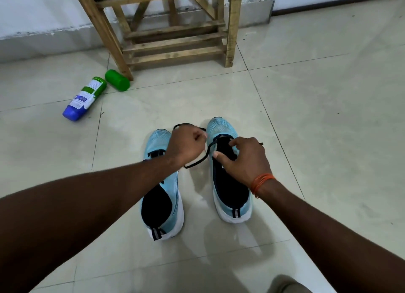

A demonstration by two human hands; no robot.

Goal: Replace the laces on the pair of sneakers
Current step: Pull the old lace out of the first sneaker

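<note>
two grips [188, 146] [243, 159], one lace [197, 162], two sneakers [162, 183] [221, 126]

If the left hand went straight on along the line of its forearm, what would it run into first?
Probably the toe of the right sneaker, just beyond the left hand, which grips the black lace. Depth is unclear: the hand may pass above it.
</note>
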